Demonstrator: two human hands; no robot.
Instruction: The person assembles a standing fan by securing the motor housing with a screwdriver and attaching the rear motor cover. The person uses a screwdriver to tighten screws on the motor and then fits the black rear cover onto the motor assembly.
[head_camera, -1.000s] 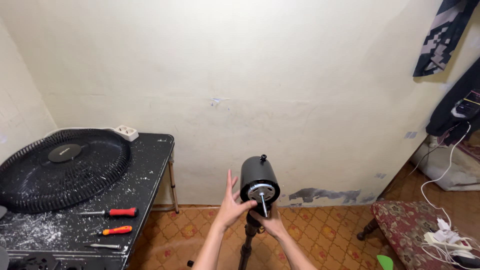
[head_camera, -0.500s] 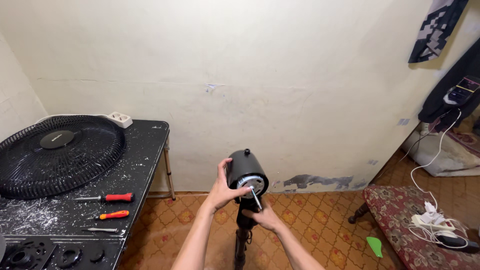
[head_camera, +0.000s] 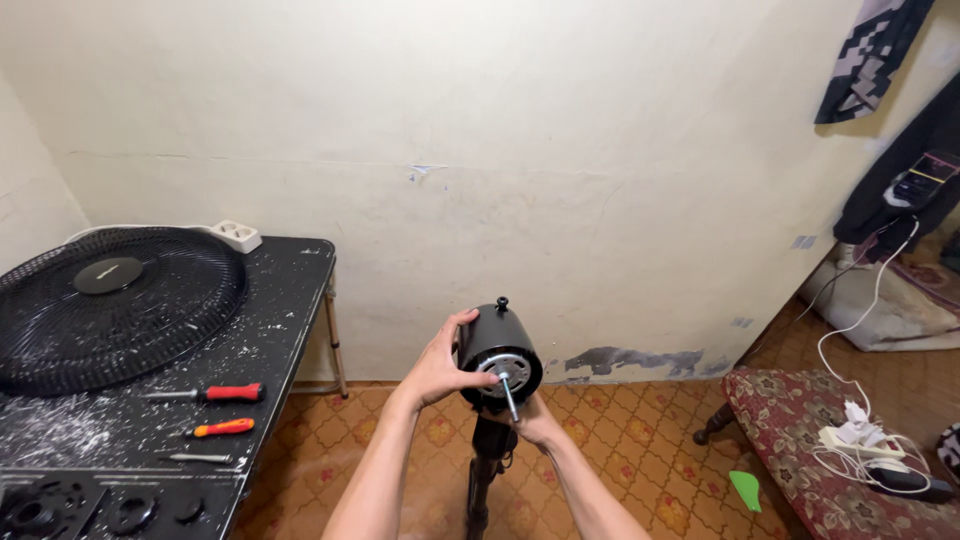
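A black fan motor housing (head_camera: 494, 345) with a silver front plate and a bare shaft stands on a black pole (head_camera: 483, 470) in front of me. My left hand (head_camera: 440, 366) wraps around the housing's left side, thumb on top. My right hand (head_camera: 534, 420) grips underneath it, at the neck where the housing meets the pole. A small knob sticks up from the top of the housing.
A black paint-flecked table (head_camera: 270, 330) at the left carries a black fan grille (head_camera: 110, 305), two red-handled screwdrivers (head_camera: 225, 393), a thin metal tool (head_camera: 195, 459) and a white power strip (head_camera: 237, 236). A patterned stool (head_camera: 800, 440) with cables and a green object (head_camera: 745, 490) lie at the right.
My left hand has gone from open fingers beside the motor to wrapping around its side. The right hand has slid further under the housing. The view has shifted slightly.
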